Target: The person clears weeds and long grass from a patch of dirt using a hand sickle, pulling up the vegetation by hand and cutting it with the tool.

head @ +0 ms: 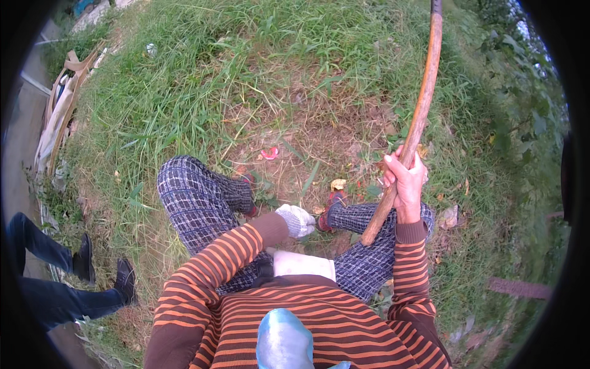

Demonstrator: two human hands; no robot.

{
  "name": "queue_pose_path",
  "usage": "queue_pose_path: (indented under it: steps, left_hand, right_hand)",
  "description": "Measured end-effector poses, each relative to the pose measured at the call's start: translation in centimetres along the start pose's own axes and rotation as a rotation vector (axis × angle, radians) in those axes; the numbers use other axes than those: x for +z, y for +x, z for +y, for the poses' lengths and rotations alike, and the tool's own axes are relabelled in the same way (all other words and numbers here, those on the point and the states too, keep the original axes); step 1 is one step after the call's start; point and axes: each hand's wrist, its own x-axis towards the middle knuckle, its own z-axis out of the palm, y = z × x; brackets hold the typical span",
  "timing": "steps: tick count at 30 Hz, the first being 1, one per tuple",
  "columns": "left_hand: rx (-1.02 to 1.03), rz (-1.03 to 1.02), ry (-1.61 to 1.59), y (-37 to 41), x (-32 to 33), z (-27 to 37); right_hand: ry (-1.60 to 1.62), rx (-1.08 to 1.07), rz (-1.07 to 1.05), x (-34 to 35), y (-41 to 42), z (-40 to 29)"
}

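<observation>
My right hand point(408, 180), bare, grips a long curved wooden handle point(421, 106) near its lower end. The handle slants up and away past the top edge, where a dark sleeve or fitting point(436, 6) shows; whatever head it may have is out of view. Its butt rests over or just above my checked trouser leg on the right. My left hand point(297, 220), in a white knitted glove, hangs over the ground between my legs with its fingers curled; whether it holds anything cannot be told. Grass point(184, 106) and a patch of bare soil point(299, 120) lie before me.
Another person's legs in dark trousers point(69, 295) and black shoes point(125, 279) are at the left. Boards and pale sheeting point(60, 115) lie at the upper left. A red wrapper point(270, 153) is on the soil. Leafy plants point(521, 106) stand at the right, above a brown strip point(518, 288).
</observation>
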Motion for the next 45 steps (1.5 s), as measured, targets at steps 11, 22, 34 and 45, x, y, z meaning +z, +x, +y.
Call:
queue_pose_path:
  steps: [11, 22, 34, 45]
  left_hand:
    - [0.142, -0.434, 0.266, 6.3, 17.7, -7.9]
    - [0.314, -0.584, 0.054, 3.8, 16.8, -4.8]
    - [0.209, -0.395, 0.196, 7.7, 11.0, -4.3]
    - [0.180, 0.083, -0.915, 4.4, -5.4, -1.1]
  right_hand:
    - [0.172, -0.097, -0.048, 0.8, 5.4, -2.9]
    - [0.102, 0.222, 0.078, 2.5, 8.5, 4.2]
    - [0.136, -0.002, -0.120, 2.0, 11.0, -0.8]
    - [-0.009, 0.016, -0.133, 4.3, 7.1, 1.3]
